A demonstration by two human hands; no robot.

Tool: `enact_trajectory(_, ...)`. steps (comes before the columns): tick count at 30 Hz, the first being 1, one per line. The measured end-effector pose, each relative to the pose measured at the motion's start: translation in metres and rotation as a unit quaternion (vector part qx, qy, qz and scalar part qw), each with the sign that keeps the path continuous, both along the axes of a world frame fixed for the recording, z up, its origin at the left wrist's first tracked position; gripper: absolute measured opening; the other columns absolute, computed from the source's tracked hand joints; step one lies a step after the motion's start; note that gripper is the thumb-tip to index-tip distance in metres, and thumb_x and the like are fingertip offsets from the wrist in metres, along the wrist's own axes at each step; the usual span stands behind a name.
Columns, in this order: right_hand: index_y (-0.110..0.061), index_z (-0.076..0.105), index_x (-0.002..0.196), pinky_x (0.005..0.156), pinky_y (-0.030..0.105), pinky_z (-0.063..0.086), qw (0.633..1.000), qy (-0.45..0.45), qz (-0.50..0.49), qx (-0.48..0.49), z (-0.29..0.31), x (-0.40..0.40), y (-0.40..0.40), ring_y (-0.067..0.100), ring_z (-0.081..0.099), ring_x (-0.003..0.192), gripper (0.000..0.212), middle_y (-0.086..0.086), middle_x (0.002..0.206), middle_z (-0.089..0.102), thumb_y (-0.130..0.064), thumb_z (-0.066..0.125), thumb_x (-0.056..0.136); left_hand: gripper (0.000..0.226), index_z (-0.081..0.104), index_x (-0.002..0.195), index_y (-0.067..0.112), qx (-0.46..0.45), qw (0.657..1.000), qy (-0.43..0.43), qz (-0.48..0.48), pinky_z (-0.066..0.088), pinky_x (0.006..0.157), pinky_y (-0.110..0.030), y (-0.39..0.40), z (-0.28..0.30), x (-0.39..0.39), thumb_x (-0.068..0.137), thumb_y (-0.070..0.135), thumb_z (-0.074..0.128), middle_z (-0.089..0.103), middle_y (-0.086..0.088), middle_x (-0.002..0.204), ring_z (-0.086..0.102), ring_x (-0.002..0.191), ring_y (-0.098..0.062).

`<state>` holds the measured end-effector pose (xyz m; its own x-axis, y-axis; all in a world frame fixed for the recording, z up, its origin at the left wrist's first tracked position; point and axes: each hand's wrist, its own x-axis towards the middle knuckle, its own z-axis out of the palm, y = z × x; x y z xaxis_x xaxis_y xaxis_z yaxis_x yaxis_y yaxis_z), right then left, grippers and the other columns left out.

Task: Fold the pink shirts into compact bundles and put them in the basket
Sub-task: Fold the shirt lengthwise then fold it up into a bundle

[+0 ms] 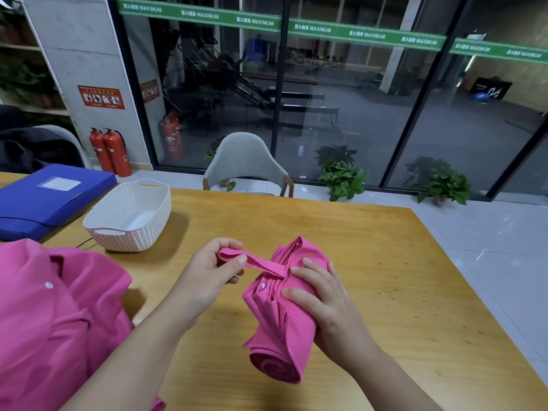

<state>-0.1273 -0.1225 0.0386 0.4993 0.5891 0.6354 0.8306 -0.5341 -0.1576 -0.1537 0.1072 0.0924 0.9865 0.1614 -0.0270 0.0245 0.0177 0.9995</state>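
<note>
**Wooden bench and its load**

A yellow-brown wooden bench (pixel 341 232) carries 4 things. A white woven basket (pixel 128 216) stands at the far left, just beside a blue file box (pixel 44 200). A loose pink shirt (pixel 56 315) is heaped at the near left edge. A rolled pink shirt (pixel 281 330) lies near the middle.

green window band (pixel 311 28): "MAXIMUM" (repeated) | black board (pixel 492 91): "04" | red wall sign (pixel 101 97): unreadable
</note>
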Motion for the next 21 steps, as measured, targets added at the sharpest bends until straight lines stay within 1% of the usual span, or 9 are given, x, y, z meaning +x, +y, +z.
enact_trajectory(5,-0.032,0.049,0.123,0.105,0.060,0.033,1.000,0.027,0.001,0.009,0.005,0.001,-0.003,0.020,0.031,0.139,0.039,-0.004,0.140,0.039,-0.029,0.061,0.085,0.022,0.065,0.091,0.016,0.044,0.997,0.024,0.050,0.048,0.073,-0.028,0.000,0.003,0.006,0.094,0.002,0.048,0.069,-0.001,0.086,0.064,0.079,-0.013)
enact_trajectory(7,-0.033,0.046,0.125,0.104,0.061,0.033,0.999,0.034,0.009,0.022,0.008,0.002,-0.003,0.019,0.030,0.139,0.043,-0.006,0.141,0.038,-0.029,0.062,0.084,0.020,0.063,0.085,0.010,-0.030,0.998,0.025,0.054,0.048,0.076,-0.032,-0.004,0.008,0.007,0.095,0.004,0.047,0.069,-0.005,0.085,0.064,0.084,-0.016)
enact_trajectory(10,-0.040,0.039,0.129,0.105,0.060,0.034,0.997,0.064,0.013,0.044,0.006,0.005,-0.001,0.017,0.030,0.140,0.060,-0.010,0.143,0.036,-0.028,0.072,0.080,0.020,0.053,0.074,0.005,-0.220,0.975,0.014,0.022,0.048,0.073,-0.033,-0.015,0.017,0.009,0.091,-0.002,0.045,0.062,-0.008,0.069,0.060,0.073,-0.018)
enact_trajectory(12,-0.047,0.042,0.130,0.108,0.054,0.033,0.988,0.133,0.014,0.076,0.008,-0.002,0.001,0.018,0.033,0.139,0.055,-0.009,0.145,0.039,-0.048,0.067,0.081,0.021,0.043,0.066,0.008,-0.298,0.954,-0.006,0.015,0.050,0.066,-0.029,-0.021,0.022,0.009,0.083,-0.002,0.050,0.054,-0.005,0.061,0.059,0.064,-0.016)
enact_trajectory(14,-0.046,0.054,0.122,0.104,0.045,0.041,0.970,0.215,0.016,0.113,0.013,-0.013,0.003,0.017,0.048,0.128,0.049,-0.006,0.134,0.054,-0.061,0.063,0.076,0.025,0.039,0.063,0.011,-0.354,0.935,-0.019,0.033,0.049,0.065,-0.028,-0.022,0.021,0.010,0.080,-0.002,0.052,0.049,-0.002,0.057,0.057,0.056,-0.013)
enact_trajectory(16,-0.025,0.061,0.108,0.083,0.029,0.053,0.929,0.315,0.016,0.196,0.021,-0.016,0.004,0.006,0.064,0.098,0.038,-0.011,0.102,0.069,-0.029,0.073,0.072,0.035,0.042,0.057,0.014,-0.392,0.918,-0.020,0.061,0.045,0.062,-0.026,-0.022,0.020,0.009,0.086,-0.005,0.046,0.046,-0.001,0.056,0.054,0.052,-0.011)
enact_trajectory(18,-0.023,0.066,0.092,0.070,0.018,0.052,0.878,0.388,-0.015,0.280,0.025,-0.013,0.005,-0.001,0.062,0.078,0.036,-0.013,0.084,0.070,-0.008,0.078,0.062,0.042,0.043,0.053,0.018,-0.394,0.917,-0.015,0.062,0.039,0.049,-0.020,-0.022,0.022,0.004,0.089,-0.006,0.042,0.040,0.002,0.054,0.047,0.048,-0.010)
enact_trajectory(19,-0.026,0.067,0.092,0.071,0.017,0.052,0.838,0.426,-0.030,0.339,0.027,-0.009,0.004,-0.003,0.061,0.078,0.044,-0.013,0.086,0.069,-0.005,0.085,0.058,0.040,0.043,0.056,0.018,-0.380,0.924,-0.011,0.050,0.035,0.043,-0.018,-0.023,0.024,0.000,0.088,-0.007,0.043,0.038,0.003,0.053,0.043,0.046,-0.009)
enact_trajectory(21,-0.026,0.063,0.109,0.083,0.019,0.052,0.824,0.430,-0.073,0.361,0.034,-0.004,0.004,-0.006,0.060,0.095,0.063,-0.015,0.107,0.066,-0.016,0.093,0.055,0.028,0.041,0.068,0.015,-0.324,0.946,-0.003,0.009,0.028,0.039,-0.017,-0.028,0.029,-0.009,0.079,-0.007,0.054,0.039,0.002,0.054,0.039,0.045,-0.008)
